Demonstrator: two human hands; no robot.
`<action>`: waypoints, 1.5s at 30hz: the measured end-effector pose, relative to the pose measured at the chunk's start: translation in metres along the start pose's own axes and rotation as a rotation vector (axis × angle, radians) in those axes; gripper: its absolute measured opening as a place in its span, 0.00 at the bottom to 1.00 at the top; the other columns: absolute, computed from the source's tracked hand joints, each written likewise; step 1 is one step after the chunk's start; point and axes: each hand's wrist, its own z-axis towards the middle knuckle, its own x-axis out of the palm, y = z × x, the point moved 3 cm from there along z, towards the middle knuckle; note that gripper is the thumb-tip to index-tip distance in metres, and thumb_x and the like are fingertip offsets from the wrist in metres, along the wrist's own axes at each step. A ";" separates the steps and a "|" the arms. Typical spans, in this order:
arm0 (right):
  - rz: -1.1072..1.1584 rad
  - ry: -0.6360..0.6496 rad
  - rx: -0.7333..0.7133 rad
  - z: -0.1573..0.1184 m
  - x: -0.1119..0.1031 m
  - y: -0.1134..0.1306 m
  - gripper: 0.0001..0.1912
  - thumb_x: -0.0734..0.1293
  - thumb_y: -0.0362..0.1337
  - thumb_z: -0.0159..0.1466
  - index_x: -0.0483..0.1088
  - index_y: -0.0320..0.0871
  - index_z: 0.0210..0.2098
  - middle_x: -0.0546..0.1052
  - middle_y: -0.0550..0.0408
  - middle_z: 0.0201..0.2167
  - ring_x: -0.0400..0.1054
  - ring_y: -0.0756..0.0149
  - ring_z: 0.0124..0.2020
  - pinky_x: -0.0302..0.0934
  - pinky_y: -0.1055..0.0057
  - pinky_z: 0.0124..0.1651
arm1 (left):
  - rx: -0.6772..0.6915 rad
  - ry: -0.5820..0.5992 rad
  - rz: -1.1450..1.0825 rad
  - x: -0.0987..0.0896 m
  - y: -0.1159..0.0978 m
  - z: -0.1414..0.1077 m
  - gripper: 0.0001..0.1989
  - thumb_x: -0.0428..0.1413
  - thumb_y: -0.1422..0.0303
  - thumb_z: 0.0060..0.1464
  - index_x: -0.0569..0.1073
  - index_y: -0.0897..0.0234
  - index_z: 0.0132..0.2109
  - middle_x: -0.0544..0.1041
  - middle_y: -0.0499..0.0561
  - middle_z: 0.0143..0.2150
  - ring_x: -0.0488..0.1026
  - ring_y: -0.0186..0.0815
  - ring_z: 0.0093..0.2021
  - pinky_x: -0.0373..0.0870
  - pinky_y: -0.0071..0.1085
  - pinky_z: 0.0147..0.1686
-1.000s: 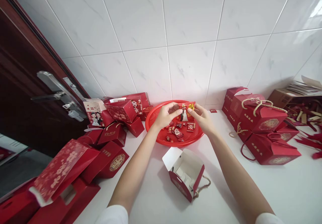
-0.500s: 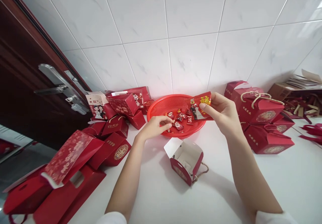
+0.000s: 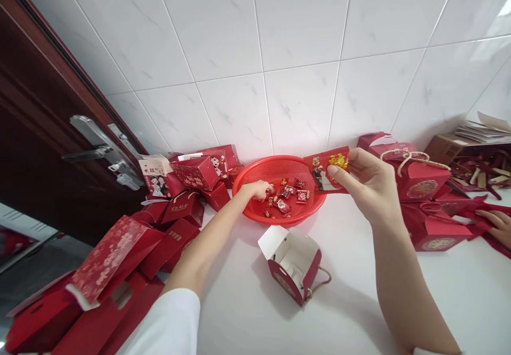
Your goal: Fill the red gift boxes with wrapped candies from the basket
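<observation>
My right hand [image 3: 369, 182] pinches a red packet [image 3: 329, 171] with gold lettering and a printed couple, held over the right rim of a red plastic basket [image 3: 293, 162]. Inside the basket at its left side is my left hand [image 3: 258, 189], fingers curled down by the wrapped candies [image 3: 283, 206]; whatever its fingertips grip is too small to make out. Just in front of the basket stands a small red box [image 3: 293, 264], its white lid flap raised and a rope handle hanging at its right.
Red boxes [image 3: 115, 254] are heaped at the left, beside a dark door [image 3: 48, 105]. More red boxes [image 3: 427, 179] stand at the right. Another person's hand [image 3: 497, 224] holds red material at the right edge, below a cardboard box [image 3: 447, 150] of small items.
My left hand has reached further into the basket's left side, its fingers curling. My right hand has shifted slightly right with the packet. Another person's hand has appeared at the right edge.
</observation>
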 end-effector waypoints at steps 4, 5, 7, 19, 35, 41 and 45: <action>-0.005 -0.033 -0.012 0.001 -0.004 0.003 0.07 0.72 0.41 0.61 0.74 0.45 0.34 0.78 0.55 0.33 0.74 0.63 0.35 0.71 0.66 0.39 | -0.033 0.013 0.017 0.002 0.008 -0.002 0.40 0.60 0.76 0.38 0.70 0.50 0.61 0.72 0.51 0.64 0.72 0.47 0.59 0.71 0.30 0.47; -0.004 -0.037 -0.014 0.001 -0.005 0.004 0.07 0.72 0.41 0.60 0.74 0.45 0.34 0.78 0.55 0.32 0.74 0.63 0.34 0.71 0.66 0.39 | -0.049 0.015 0.023 0.002 0.010 -0.004 0.41 0.60 0.75 0.38 0.68 0.50 0.63 0.71 0.53 0.64 0.72 0.48 0.58 0.72 0.31 0.46; 0.004 -0.041 -0.017 0.001 -0.005 0.007 0.06 0.72 0.41 0.60 0.74 0.46 0.33 0.79 0.55 0.32 0.73 0.63 0.34 0.71 0.65 0.39 | -0.078 0.018 0.036 0.002 0.015 -0.006 0.42 0.61 0.74 0.40 0.66 0.52 0.65 0.72 0.55 0.63 0.74 0.48 0.56 0.72 0.32 0.45; 0.019 -0.052 -0.026 0.003 -0.008 0.007 0.06 0.73 0.41 0.60 0.75 0.47 0.34 0.79 0.55 0.33 0.74 0.61 0.34 0.72 0.62 0.41 | 0.029 0.068 0.104 0.007 -0.007 -0.009 0.34 0.67 0.55 0.39 0.74 0.55 0.55 0.77 0.55 0.55 0.73 0.50 0.54 0.71 0.33 0.46; -0.030 -0.034 -0.032 0.003 -0.006 0.004 0.06 0.72 0.40 0.60 0.73 0.46 0.32 0.77 0.56 0.31 0.72 0.63 0.32 0.71 0.65 0.38 | 0.029 -0.014 -0.013 0.013 -0.002 -0.010 0.23 0.54 0.68 0.53 0.75 0.57 0.57 0.79 0.53 0.53 0.76 0.42 0.50 0.70 0.31 0.48; -0.023 -0.033 -0.045 0.003 -0.006 0.005 0.07 0.73 0.41 0.60 0.72 0.46 0.31 0.77 0.57 0.31 0.73 0.64 0.32 0.71 0.64 0.39 | 0.009 0.000 -0.046 0.010 0.013 -0.018 0.29 0.57 0.74 0.43 0.77 0.53 0.54 0.78 0.49 0.57 0.75 0.43 0.52 0.70 0.30 0.48; -0.027 -0.015 -0.051 0.003 -0.005 0.007 0.06 0.72 0.41 0.61 0.73 0.46 0.32 0.78 0.56 0.31 0.73 0.63 0.33 0.71 0.65 0.40 | -0.004 0.007 -0.033 0.013 0.016 -0.020 0.30 0.64 0.69 0.39 0.76 0.52 0.54 0.77 0.48 0.57 0.74 0.45 0.54 0.70 0.30 0.49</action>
